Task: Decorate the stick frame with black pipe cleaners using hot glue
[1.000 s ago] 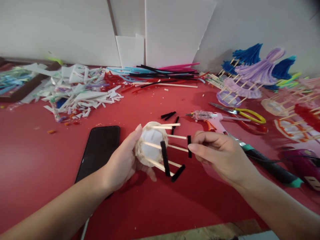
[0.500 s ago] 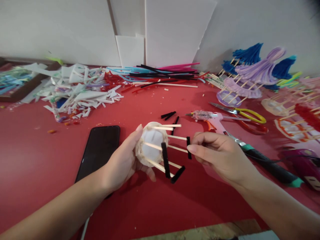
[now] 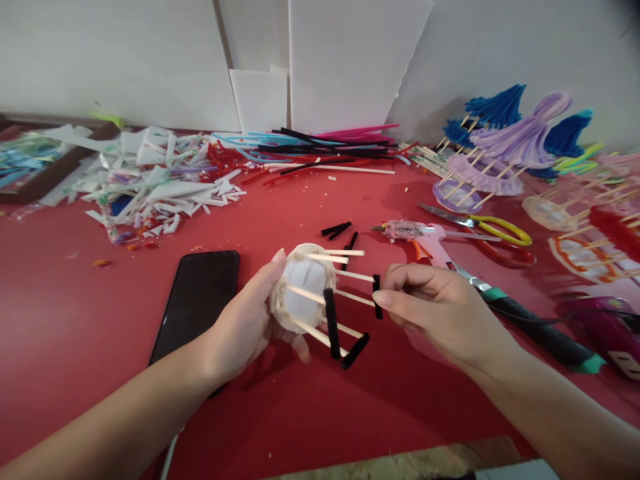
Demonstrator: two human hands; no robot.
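My left hand [image 3: 250,313] is closed around a round cream base [image 3: 306,293] with a white middle, tilted so its wooden sticks [image 3: 354,275] point right. Black pipe cleaner pieces bridge the ends of some sticks; one longer black piece [image 3: 331,323] lies across a front pair. With thumb and fingertips, my right hand [image 3: 425,300] pinches a short black pipe cleaner piece [image 3: 377,297] at the tips of two sticks. The two upper sticks carry no black piece. Behind the base, several short black pieces [image 3: 337,231] lie on the red table.
A pink glue gun [image 3: 410,231], yellow-handled scissors [image 3: 500,227] and pliers [image 3: 543,330] with black-green handles lie right. Purple and blue stick models [image 3: 520,133] stand behind them. A black phone [image 3: 200,293] lies left, below white scraps [image 3: 165,173]. Pipe cleaners [image 3: 320,147] lie at the back.
Almost nothing differs. Both hands keep the same hold, and the base with its sticks has shifted only very slightly.
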